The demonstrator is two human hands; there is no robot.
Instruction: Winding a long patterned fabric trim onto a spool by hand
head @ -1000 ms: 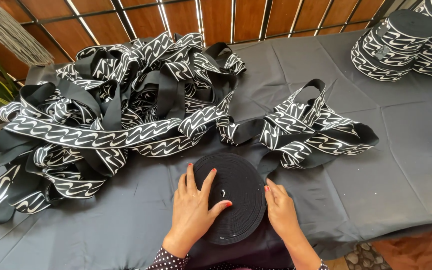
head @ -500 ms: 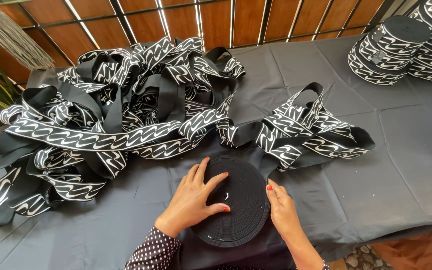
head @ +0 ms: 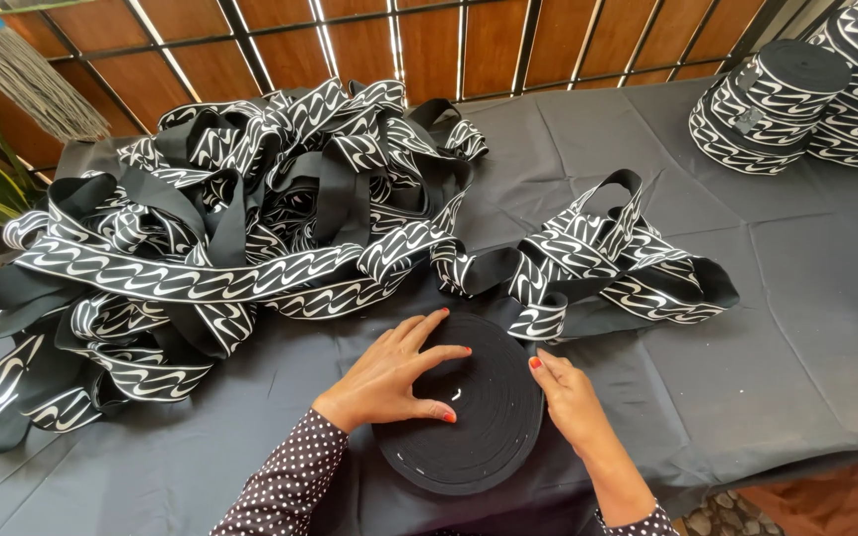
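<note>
1. Flat black coil of wound elastic band (head: 469,412) lies on the dark grey cloth-covered surface (head: 806,337), close to its near edge and about midway along it.
2. Left hand (head: 394,372) rests palm-down on the coil's top left part, fingers (head: 429,328) spread open and flat, gripping nothing; its polka-dot sleeve (head: 285,481) runs toward the near edge.
3. Right hand (head: 573,402) sits against the coil's right rim, fingers loosely extended and touching the side of the winding, not closed around it.
4. Loose black band with a white wave pattern (head: 598,268) runs from the coil's far side into a small tangle just beyond it.
5. Large heap of the same patterned band (head: 230,238) covers the left half of the surface, reaching its far edge.
6. Finished rolls of patterned band (head: 777,109) stand stacked at the far right corner.
7. Brown slatted wall with a black metal grille (head: 399,40) stands behind the far edge.
</note>
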